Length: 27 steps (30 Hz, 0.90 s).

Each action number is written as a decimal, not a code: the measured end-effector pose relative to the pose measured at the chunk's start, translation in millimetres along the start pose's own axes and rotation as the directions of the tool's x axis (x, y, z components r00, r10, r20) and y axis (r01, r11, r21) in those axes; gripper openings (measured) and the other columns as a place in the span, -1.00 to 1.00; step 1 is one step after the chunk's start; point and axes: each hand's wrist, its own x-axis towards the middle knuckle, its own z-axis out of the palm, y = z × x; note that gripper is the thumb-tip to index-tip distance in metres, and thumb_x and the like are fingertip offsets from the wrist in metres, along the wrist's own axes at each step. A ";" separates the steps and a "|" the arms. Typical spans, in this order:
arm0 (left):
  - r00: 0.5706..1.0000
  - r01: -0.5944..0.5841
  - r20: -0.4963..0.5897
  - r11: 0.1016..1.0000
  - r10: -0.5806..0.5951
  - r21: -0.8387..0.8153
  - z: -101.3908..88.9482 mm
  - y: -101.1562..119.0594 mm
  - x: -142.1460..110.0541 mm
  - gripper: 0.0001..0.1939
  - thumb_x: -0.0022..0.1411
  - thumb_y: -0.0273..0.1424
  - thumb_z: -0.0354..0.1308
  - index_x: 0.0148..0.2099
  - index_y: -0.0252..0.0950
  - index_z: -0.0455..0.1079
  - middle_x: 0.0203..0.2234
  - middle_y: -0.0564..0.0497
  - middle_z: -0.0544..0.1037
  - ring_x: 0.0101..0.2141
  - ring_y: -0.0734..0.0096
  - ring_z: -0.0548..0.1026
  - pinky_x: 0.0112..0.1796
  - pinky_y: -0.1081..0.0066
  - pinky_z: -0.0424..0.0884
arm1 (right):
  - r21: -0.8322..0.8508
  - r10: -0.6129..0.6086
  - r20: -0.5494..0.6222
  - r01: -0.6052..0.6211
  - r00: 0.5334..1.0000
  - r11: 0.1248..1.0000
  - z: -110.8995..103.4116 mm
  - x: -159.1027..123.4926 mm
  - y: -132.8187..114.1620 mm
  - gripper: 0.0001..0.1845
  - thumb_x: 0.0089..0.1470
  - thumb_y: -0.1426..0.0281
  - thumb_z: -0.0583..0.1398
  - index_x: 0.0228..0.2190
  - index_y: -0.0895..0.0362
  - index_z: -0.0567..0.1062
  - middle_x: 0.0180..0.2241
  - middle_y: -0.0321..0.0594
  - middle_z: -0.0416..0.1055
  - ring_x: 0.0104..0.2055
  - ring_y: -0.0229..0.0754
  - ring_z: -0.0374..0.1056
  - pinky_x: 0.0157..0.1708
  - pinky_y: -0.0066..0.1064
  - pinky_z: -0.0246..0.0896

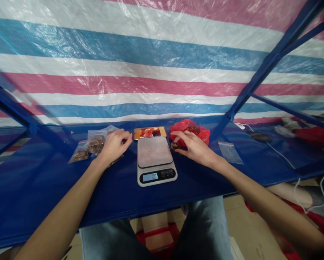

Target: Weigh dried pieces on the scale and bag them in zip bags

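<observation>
My left hand (115, 143) is closed beside small clear bags of brown dried pieces (96, 144). A dark bit shows between its curled fingers, too small to name. To the right of the scale, the thumb and fingers of my right hand (193, 147) close around a small round brown piece (175, 145). Behind that hand lies an open red plastic bag (204, 135) with dark reddish-brown contents. Between my hands stands a kitchen scale (154, 153) with a bare plate; its display (150, 177) reads 0.0.
A phone (150, 132) with a lit screen lies behind the scale. On the blue table (115, 195), a flat clear zip bag (230, 152) rests at the right. Farther right are a white cable (281, 155) and another red bag (312, 136). Blue frame bars (254, 83) flank a striped sheet.
</observation>
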 end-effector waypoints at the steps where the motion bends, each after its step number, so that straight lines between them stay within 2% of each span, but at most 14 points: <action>1: 1.000 -0.009 -0.013 1.000 0.009 0.006 -1.0 0.6 0.3 -0.59 0.45 -0.28 -0.02 -0.50 -0.23 0.18 -0.54 0.04 0.33 -0.46 0.36 0.33 -0.33 0.32 0.19 | -0.005 0.008 -0.024 -0.008 1.000 1.000 -4.3 2.0 -3.9 -0.33 0.19 0.40 0.37 0.26 -0.01 0.32 0.05 -0.04 0.54 0.14 0.17 0.42 0.16 0.09 0.37; 4: 0.998 -0.043 -0.045 0.999 0.044 0.026 -4.3 2.2 1.0 -0.60 0.45 -0.30 -0.01 -0.50 -0.23 0.18 -0.55 0.04 0.31 -0.45 0.35 0.32 -0.32 0.32 0.19 | 0.027 -0.001 -0.095 0.004 0.995 1.000 -16.7 14.6 -21.0 -0.32 0.22 0.37 0.35 0.29 0.00 0.29 0.03 -0.05 0.54 0.13 0.15 0.43 0.18 0.09 0.34; 6: 0.997 -0.054 -0.059 0.998 0.056 0.036 -6.3 2.7 1.1 -0.60 0.45 -0.31 -0.01 -0.50 -0.22 0.17 -0.57 0.05 0.30 -0.46 0.35 0.31 -0.34 0.32 0.18 | 0.063 -0.027 -0.094 0.033 0.995 0.997 -18.1 26.9 -34.5 -0.33 0.23 0.36 0.34 0.29 0.03 0.29 -0.02 -0.08 0.57 0.09 0.12 0.45 0.15 0.05 0.35; 10: 0.996 -0.052 -0.071 0.998 0.055 0.042 -9.5 3.3 0.3 -0.60 0.44 -0.34 0.00 -0.51 -0.22 0.16 -0.57 0.05 0.30 -0.46 0.35 0.31 -0.35 0.32 0.18 | 0.087 -0.106 -0.009 0.106 0.994 0.991 -2.2 47.2 -54.6 -0.33 0.22 0.41 0.34 0.30 0.08 0.31 0.03 -0.04 0.57 0.13 0.12 0.42 0.14 0.02 0.35; 12: 0.996 -0.050 -0.073 0.998 0.053 0.044 -10.6 3.6 0.1 -0.60 0.43 -0.35 0.00 -0.51 -0.22 0.16 -0.57 0.05 0.30 -0.46 0.35 0.31 -0.35 0.32 0.18 | 0.087 -0.137 0.027 0.134 0.990 0.987 4.7 51.6 -56.9 -0.31 0.22 0.42 0.35 0.31 0.08 0.32 0.10 -0.01 0.54 0.20 0.13 0.38 0.18 0.03 0.33; 14: 0.996 -0.049 -0.072 0.998 0.053 0.047 -11.2 3.8 0.0 -0.60 0.43 -0.36 0.00 -0.51 -0.22 0.14 -0.57 0.04 0.30 -0.46 0.35 0.31 -0.35 0.32 0.18 | 0.101 -0.162 0.067 0.154 0.985 0.983 2.7 53.2 -52.3 -0.27 0.20 0.39 0.37 0.33 0.06 0.32 0.20 0.00 0.49 0.25 0.13 0.36 0.20 0.03 0.32; 16: 0.996 -0.050 -0.065 0.997 0.054 0.052 -11.1 3.7 0.0 -0.60 0.44 -0.34 0.00 -0.51 -0.22 0.14 -0.56 0.04 0.30 -0.46 0.35 0.30 -0.35 0.31 0.18 | 0.149 -0.189 0.093 0.174 0.977 0.973 -8.8 53.6 -40.0 -0.26 0.21 0.30 0.39 0.34 0.01 0.31 0.28 -0.03 0.42 0.27 0.12 0.36 0.23 0.03 0.31; 18: 0.997 -0.047 -0.059 0.998 0.050 0.050 -10.7 3.8 -0.1 -0.60 0.45 -0.33 0.00 -0.50 -0.23 0.17 -0.55 0.03 0.33 -0.46 0.35 0.32 -0.34 0.31 0.19 | 0.223 -0.192 0.063 0.174 0.979 0.959 -24.9 53.7 -19.1 -0.39 0.27 0.23 0.34 0.28 0.01 0.39 0.27 -0.07 0.45 0.24 0.09 0.40 0.23 -0.01 0.31; 21: 0.997 -0.049 -0.054 0.998 0.051 0.042 -10.1 6.1 0.0 -0.60 0.45 -0.32 0.00 -0.49 -0.23 0.18 -0.53 0.01 0.36 -0.43 0.34 0.36 -0.31 0.30 0.22 | 0.284 -0.038 -0.090 0.062 0.995 0.957 -40.5 52.3 26.4 -0.68 0.36 0.19 0.21 0.00 0.09 0.60 0.05 -0.09 0.61 0.05 0.01 0.52 0.10 -0.13 0.39; 24: 0.996 -0.072 -0.051 0.997 0.074 0.038 -9.4 12.3 0.7 -0.59 0.45 -0.34 0.00 -0.50 -0.23 0.15 -0.55 0.03 0.33 -0.45 0.35 0.34 -0.32 0.31 0.22 | 0.259 0.182 -0.191 -0.129 0.965 0.957 -36.5 46.5 77.1 -0.68 0.32 0.21 0.18 -0.16 0.15 0.64 -0.24 -0.10 0.66 -0.28 -0.07 0.53 -0.20 -0.26 0.41; 27: 0.993 -0.111 -0.038 0.993 0.112 0.033 -7.6 19.3 1.6 -0.59 0.45 -0.35 0.00 -0.51 -0.22 0.11 -0.58 0.05 0.29 -0.48 0.37 0.30 -0.34 0.30 0.20 | 0.137 0.226 -0.124 -0.209 0.966 0.968 -24.8 38.3 114.0 -0.71 0.25 0.27 0.19 -0.25 0.18 0.66 -0.39 -0.11 0.63 -0.42 -0.10 0.47 -0.34 -0.28 0.33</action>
